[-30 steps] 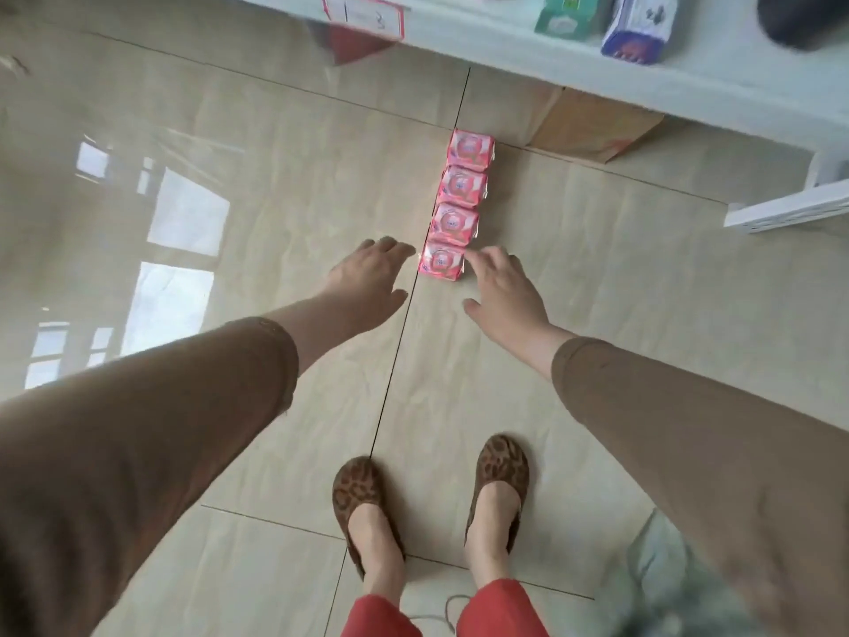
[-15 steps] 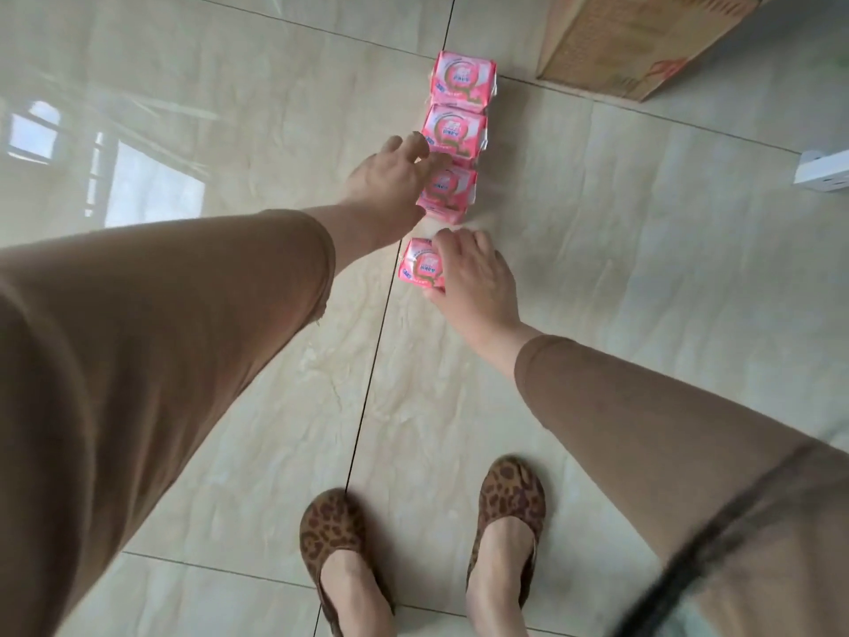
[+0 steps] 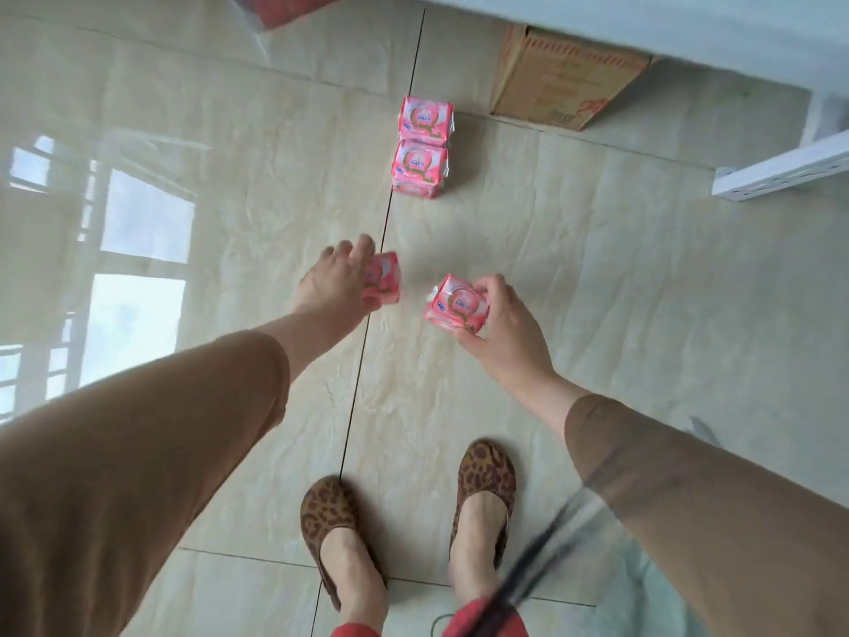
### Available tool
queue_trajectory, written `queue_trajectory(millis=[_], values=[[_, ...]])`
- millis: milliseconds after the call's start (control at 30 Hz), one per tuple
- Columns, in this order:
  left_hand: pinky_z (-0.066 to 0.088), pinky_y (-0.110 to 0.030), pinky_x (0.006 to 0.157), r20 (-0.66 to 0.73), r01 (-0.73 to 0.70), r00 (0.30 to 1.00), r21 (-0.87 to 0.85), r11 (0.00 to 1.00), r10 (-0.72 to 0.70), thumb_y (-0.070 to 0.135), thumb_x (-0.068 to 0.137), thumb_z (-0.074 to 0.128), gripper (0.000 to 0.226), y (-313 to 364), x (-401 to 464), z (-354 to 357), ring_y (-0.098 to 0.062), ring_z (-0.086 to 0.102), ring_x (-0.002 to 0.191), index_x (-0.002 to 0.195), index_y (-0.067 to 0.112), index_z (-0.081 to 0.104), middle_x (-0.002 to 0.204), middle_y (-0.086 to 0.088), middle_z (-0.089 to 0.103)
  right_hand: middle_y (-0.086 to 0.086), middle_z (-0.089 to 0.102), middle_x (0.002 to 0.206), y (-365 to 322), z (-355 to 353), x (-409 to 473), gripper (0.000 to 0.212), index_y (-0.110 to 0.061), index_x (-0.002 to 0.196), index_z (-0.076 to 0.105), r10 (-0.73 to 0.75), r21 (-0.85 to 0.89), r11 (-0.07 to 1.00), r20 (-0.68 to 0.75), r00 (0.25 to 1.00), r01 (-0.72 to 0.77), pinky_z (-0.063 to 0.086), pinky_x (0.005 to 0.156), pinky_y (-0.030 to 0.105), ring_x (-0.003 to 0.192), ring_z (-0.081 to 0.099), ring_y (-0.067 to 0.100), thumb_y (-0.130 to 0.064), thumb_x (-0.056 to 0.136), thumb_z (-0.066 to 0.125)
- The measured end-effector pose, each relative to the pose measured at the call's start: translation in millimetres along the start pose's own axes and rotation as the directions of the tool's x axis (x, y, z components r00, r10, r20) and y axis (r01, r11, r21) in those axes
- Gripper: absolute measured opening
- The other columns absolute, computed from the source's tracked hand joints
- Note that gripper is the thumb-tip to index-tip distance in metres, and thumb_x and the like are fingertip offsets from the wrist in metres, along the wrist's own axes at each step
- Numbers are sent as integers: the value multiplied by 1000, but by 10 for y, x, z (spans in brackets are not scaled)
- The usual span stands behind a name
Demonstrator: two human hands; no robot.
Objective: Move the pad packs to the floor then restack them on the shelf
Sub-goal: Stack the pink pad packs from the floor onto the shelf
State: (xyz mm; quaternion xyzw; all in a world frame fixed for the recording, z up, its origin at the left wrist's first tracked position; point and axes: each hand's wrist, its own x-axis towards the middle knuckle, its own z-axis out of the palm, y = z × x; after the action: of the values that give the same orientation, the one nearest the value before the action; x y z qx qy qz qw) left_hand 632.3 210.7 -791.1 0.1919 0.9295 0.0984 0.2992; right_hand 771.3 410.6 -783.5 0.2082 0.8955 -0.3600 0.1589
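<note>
Two pink pad packs stay on the tiled floor in a short row, the far pack (image 3: 426, 118) and the near pack (image 3: 419, 170) touching each other. My left hand (image 3: 333, 282) grips a third pink pack (image 3: 385, 280) from above, lifted off the floor and partly hidden by my fingers. My right hand (image 3: 494, 321) holds a fourth pink pack (image 3: 457, 305) by its right side, also raised. The white shelf (image 3: 643, 25) runs along the top right edge.
A brown cardboard box (image 3: 558, 78) sits under the shelf, right of the floor packs. A white shelf foot (image 3: 781, 170) sticks out at the right. My feet in leopard-print shoes (image 3: 337, 517) stand below my hands. A red item (image 3: 285, 9) lies at the top.
Both hands closed on the two nearest packs and lifted them off the floor toward me. Two packs stay in the row. The view tilted back up, showing the shelf edge again.
</note>
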Motion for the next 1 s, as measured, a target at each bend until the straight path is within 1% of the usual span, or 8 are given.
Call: queue_trajectory(millis=[133, 333, 467, 633, 767, 867, 900, 1000], values=[[46, -40, 73, -43, -54, 998, -104, 993, 50, 31, 75, 77, 59, 142, -657, -845, -27, 47, 107, 124, 22, 44, 112, -4, 52, -9, 53, 112, -617, -777, -438, 47, -30, 119, 45, 3, 109, 994, -19, 1000, -1, 48, 77, 33, 99, 54, 12, -31, 78, 70], [44, -35, 77, -247, -221, 953, -166, 961, 177, 31, 71, 81, 60, 645, -1623, -2804, -31, 51, 102, 123, 24, 52, 111, -6, 55, -9, 53, 113, -2013, -2296, -1054, 52, -31, 126, 49, -110, 122, 984, -172, 979, 132, 49, 86, 37, 105, 52, 12, -29, 79, 72], [33, -28, 71, -369, -297, 902, -150, 943, 225, 35, 71, 81, 63, 999, -2347, -4144, -25, 51, 102, 126, 30, 49, 111, 0, 55, -11, 52, 116, -3009, -3426, -1561, 54, -33, 131, 49, -198, 105, 965, -301, 933, 239, 49, 88, 38, 109, 52, 12, -31, 82, 72], [36, -29, 79, -469, -389, 835, -133, 911, 288, 39, 69, 84, 75, 1436, -3025, -5433, -24, 50, 103, 132, 26, 46, 114, 0, 57, -8, 55, 120, -3985, -4645, -2017, 55, -26, 134, 53, -331, 13, 928, -427, 841, 372, 46, 95, 33, 110, 53, 11, -33, 83, 72], [29, -21, 76, -544, -464, 758, -60, 884, 361, 42, 71, 82, 65, 1745, -3179, -6220, -16, 50, 99, 124, 23, 51, 110, 6, 55, -11, 55, 120, -4461, -5443, -2051, 57, -32, 134, 50, -363, -36, 917, -490, 793, 398, 45, 87, 22, 103, 54, 6, -34, 83, 74], [35, -26, 73, -544, -497, 733, -22, 867, 407, 42, 71, 81, 61, 2005, -3069, -6718, -15, 51, 93, 120, 23, 52, 110, 8, 49, -10, 56, 121, -4654, -5914, -1868, 58, -33, 133, 48, -371, -55, 914, -511, 775, 401, 41, 83, 11, 102, 53, 3, -32, 81, 75], [38, -27, 74, -541, -510, 723, 0, 860, 429, 41, 71, 82, 61, 2102, -2986, -6871, -16, 53, 93, 121, 21, 53, 111, 6, 49, -10, 56, 123, -4686, -6050, -1772, 59, -32, 134, 47, -365, -53, 916, -523, 770, 399, 40, 83, 10, 102, 53, 3, -33, 81, 75], [41, -28, 79, -533, -522, 696, 86, 849, 482, 37, 71, 81, 61, 2395, -2639, -7281, -21, 55, 98, 122, 16, 55, 114, 1, 50, -10, 55, 123, -4714, -6437, -1400, 64, -31, 135, 46, -339, -29, 922, -543, 768, 386, 44, 79, 23, 92, 59, 8, -37, 80, 77]])
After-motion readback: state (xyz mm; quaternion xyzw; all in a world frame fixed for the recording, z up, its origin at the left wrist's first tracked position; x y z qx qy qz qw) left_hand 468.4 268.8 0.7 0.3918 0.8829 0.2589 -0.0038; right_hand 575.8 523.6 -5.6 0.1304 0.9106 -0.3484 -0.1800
